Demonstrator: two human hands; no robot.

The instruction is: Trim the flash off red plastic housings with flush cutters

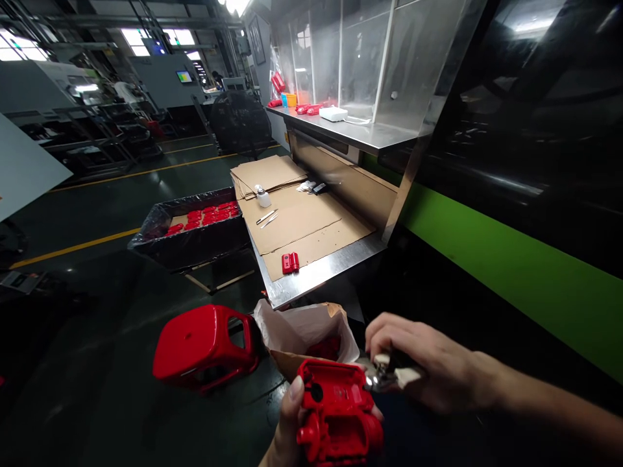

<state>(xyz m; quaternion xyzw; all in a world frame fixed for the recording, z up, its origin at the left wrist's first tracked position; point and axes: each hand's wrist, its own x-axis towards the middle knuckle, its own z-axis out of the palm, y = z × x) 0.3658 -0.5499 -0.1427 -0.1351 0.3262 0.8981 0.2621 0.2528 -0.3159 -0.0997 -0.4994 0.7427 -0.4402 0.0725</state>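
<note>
My left hand [288, 415] grips a red moulded plastic housing [341, 395], its hollow inside turned up toward me. My thumb presses on its left edge and a fingertip shows at the right. In my right hand [428, 357] is a pair of nippers [382, 376] with pale handles. Their metal jaws are at the upper right edge of the housing; whether they bite on it I cannot tell. Just beyond the housing stands a bag-lined carton [292, 327] with red pieces [327, 348] inside.
A red stool [189, 344] stands left of the carton. On the cardboard-covered table [311, 220] lie a red part [291, 263], a white bottle [263, 196] and thin tools [269, 219]. A black-lined bin [160, 250] holds several red parts. A metal shelf [379, 135] overhangs the table.
</note>
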